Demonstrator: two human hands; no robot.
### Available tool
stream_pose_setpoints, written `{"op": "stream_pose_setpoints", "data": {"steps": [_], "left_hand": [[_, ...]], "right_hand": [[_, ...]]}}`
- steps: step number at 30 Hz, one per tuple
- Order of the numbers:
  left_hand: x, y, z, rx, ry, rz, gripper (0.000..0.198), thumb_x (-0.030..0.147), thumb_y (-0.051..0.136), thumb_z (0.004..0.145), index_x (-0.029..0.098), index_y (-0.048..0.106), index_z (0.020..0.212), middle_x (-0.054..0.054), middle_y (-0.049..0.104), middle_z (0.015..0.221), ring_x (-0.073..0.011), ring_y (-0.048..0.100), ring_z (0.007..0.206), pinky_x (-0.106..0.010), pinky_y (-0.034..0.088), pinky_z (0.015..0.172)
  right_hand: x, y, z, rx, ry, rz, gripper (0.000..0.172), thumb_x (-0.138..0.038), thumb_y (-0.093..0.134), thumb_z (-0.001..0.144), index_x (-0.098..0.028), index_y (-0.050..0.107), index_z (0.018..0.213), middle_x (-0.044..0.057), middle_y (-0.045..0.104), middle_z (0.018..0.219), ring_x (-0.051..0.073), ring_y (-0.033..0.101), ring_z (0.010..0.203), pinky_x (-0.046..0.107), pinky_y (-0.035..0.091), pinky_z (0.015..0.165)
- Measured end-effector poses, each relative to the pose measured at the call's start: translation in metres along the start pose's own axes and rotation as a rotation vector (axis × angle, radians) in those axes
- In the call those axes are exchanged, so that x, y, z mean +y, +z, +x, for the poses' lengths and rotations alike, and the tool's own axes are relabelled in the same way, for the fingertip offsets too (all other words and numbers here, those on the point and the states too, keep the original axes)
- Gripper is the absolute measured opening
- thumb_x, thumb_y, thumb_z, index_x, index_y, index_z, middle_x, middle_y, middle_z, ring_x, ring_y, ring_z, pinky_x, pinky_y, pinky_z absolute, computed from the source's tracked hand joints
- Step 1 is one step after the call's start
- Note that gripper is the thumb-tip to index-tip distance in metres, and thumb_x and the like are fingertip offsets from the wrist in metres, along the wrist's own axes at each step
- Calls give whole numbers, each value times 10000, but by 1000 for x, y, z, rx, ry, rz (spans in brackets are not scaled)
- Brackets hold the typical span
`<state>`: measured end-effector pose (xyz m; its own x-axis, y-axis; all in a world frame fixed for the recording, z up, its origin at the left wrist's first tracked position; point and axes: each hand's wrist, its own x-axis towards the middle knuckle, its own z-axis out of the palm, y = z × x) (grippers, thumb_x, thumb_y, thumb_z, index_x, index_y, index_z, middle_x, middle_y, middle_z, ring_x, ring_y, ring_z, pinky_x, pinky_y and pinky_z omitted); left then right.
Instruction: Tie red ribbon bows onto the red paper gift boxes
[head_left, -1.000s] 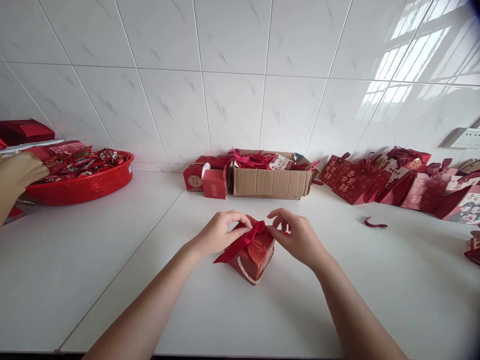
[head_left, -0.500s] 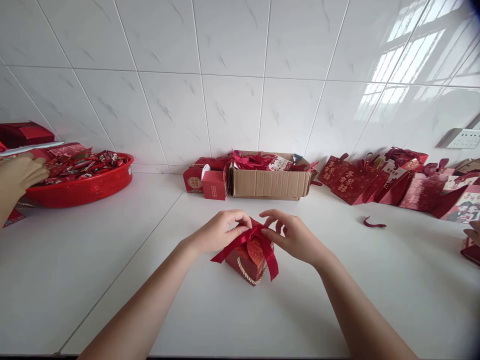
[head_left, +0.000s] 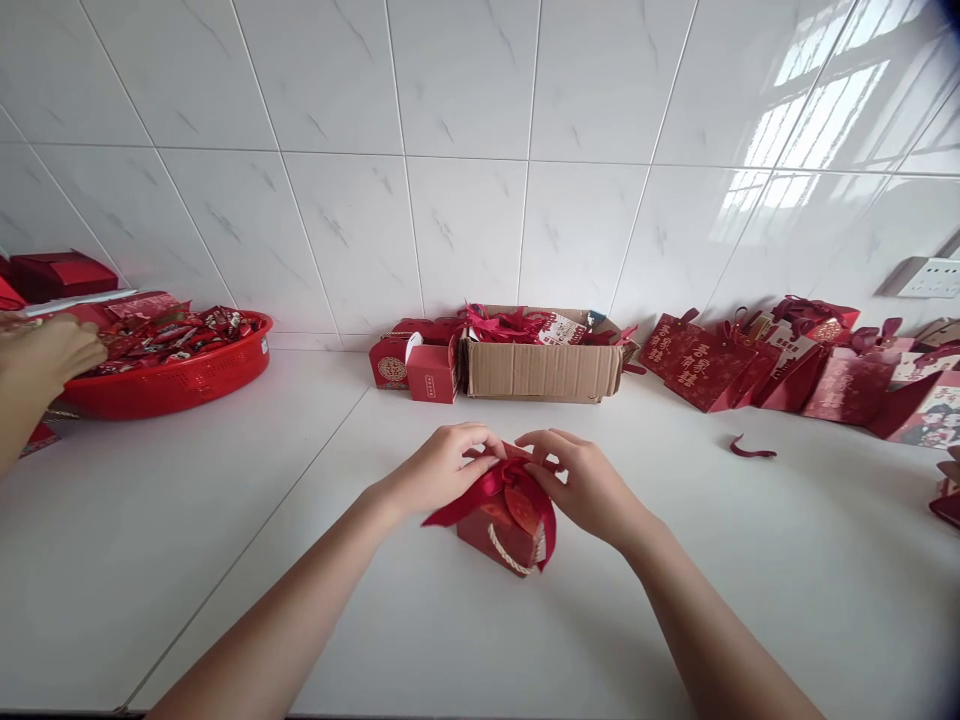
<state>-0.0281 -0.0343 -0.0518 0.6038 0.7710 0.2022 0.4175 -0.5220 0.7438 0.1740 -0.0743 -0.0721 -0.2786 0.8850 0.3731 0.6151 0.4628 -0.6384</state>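
Note:
A small red gift box (head_left: 491, 537) with a twisted cream rope handle (head_left: 508, 553) stands on the white countertop in front of me. Across its top lies a dark red satin ribbon (head_left: 459, 508), knotted in the middle, with one tail hanging on each side. My left hand (head_left: 455, 462) pinches the ribbon at the left of the knot, thumb and forefinger together. From the other side, my right hand (head_left: 581, 475) grips the ribbon close to the knot with curled fingers. The box's far side is hidden behind the hands and ribbon.
Against the tiled wall stands a cardboard box (head_left: 540, 372) of red ribbons and cards, beside small red boxes (head_left: 433, 374). A red basket (head_left: 172, 390) of wrapped sweets is at left, with another person's hand (head_left: 52, 352). Red gift bags (head_left: 705, 370) and a ribbon scrap (head_left: 752, 450) lie right.
The gift box has turned slightly, its rope handle shifting right. My right hand's fingers have closed in on the ribbon near the knot. At the left, the other person's hand has moved slightly.

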Motion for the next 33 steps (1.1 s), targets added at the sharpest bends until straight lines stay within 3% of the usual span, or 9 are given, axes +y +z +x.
{"op": "stream_pose_setpoints", "data": {"steps": [4, 10, 16, 23, 28, 33], "left_hand": [[6, 10, -10, 40, -76, 47, 174, 315, 498, 853, 233, 642, 902, -26, 643, 1024, -169, 623, 849, -313, 523, 765], [14, 13, -8, 37, -43, 73, 180, 304, 496, 849, 239, 646, 922, -31, 647, 1017, -178, 611, 872, -298, 512, 737], [16, 3, 1, -64, -60, 70, 147, 321, 464, 860, 217, 566, 839, 7, 634, 850, -119, 562, 615, -272, 477, 594], [15, -5, 12, -134, 31, 120, 186, 277, 436, 869, 232, 605, 932, -16, 648, 954, -171, 595, 848, -292, 477, 712], [14, -8, 19, -149, 74, 228, 245, 263, 408, 862, 238, 644, 921, -28, 647, 941, -176, 580, 803, -296, 461, 693], [13, -10, 16, -161, 72, 222, 157, 274, 476, 806, 223, 618, 850, -29, 634, 915, -182, 573, 811, -293, 462, 680]], "right_hand": [[9, -4, 4, 16, -63, -10, 274, -152, 466, 865, -235, 624, 1072, 46, 629, 942, 162, 579, 830, 311, 477, 735], [7, -13, 0, -3, -219, -7, 368, -74, 442, 844, -262, 660, 1072, 33, 603, 830, 156, 545, 787, 322, 466, 761], [8, -17, -6, -6, -306, -28, 413, -47, 425, 844, -280, 673, 1077, 46, 548, 828, 159, 509, 779, 323, 478, 725], [10, -13, -10, -100, -340, -148, 556, 39, 397, 808, -354, 683, 1078, 55, 482, 850, 179, 455, 836, 334, 479, 737], [10, -13, -10, -125, -332, -192, 567, 40, 395, 819, -374, 678, 1083, 56, 457, 849, 185, 440, 843, 350, 477, 750], [11, -13, -11, -130, -338, -187, 559, 33, 396, 829, -377, 678, 1081, 50, 444, 832, 179, 433, 825, 339, 477, 743]]}}
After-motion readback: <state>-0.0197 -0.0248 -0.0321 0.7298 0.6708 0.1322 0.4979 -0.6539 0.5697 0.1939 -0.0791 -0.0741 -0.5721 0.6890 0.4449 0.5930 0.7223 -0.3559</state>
